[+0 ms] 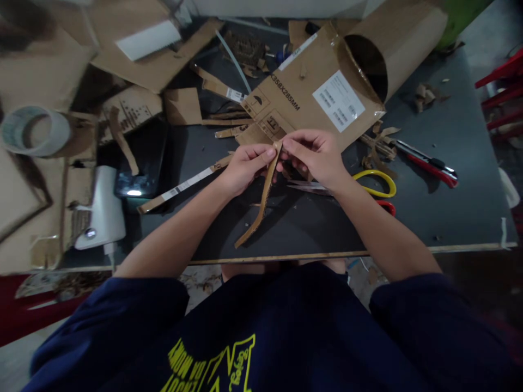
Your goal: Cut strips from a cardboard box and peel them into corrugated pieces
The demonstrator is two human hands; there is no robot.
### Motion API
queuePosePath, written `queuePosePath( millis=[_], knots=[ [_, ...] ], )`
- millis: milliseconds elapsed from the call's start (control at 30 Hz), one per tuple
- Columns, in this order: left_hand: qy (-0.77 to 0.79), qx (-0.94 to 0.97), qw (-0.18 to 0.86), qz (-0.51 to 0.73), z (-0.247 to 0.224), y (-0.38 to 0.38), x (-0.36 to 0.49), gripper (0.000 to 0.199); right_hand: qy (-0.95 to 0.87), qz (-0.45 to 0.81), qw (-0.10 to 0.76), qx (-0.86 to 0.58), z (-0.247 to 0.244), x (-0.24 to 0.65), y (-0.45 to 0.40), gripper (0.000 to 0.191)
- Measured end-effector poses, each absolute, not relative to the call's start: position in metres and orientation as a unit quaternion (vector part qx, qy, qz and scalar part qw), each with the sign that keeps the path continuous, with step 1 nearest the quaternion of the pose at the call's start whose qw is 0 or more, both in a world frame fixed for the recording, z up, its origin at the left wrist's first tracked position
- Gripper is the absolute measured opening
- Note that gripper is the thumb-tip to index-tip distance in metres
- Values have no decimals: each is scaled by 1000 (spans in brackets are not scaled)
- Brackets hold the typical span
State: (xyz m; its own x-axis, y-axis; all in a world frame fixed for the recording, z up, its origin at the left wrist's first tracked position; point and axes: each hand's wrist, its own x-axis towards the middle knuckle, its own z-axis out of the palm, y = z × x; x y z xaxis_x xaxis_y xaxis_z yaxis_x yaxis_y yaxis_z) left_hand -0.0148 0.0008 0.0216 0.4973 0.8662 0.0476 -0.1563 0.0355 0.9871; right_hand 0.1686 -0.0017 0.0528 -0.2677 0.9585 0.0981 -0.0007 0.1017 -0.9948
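Where both hands meet at frame centre, one cardboard strip (265, 197), its upper end pinched in the fingers of the left hand (249, 166) and right hand (317, 158). Scissors (383, 183), partly under the right wrist, on the dark surface (453, 212). Red utility knife (429, 163), frame right. Tape roll (59, 133), far left.

Bent cardboard strip (265, 202) between hands (250, 167)
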Motion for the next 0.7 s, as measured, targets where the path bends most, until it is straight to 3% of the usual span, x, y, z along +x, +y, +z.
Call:
queuePosePath(
  millis=[433,700],
  knots=[
    [290,564,676,376,20,1,-18,48,-502,644,407,-408,57,170,-2,42],
    [289,550,690,371,22,-1,-17,48,-480,669,385,-416,57,172,-1,29]
  ],
)
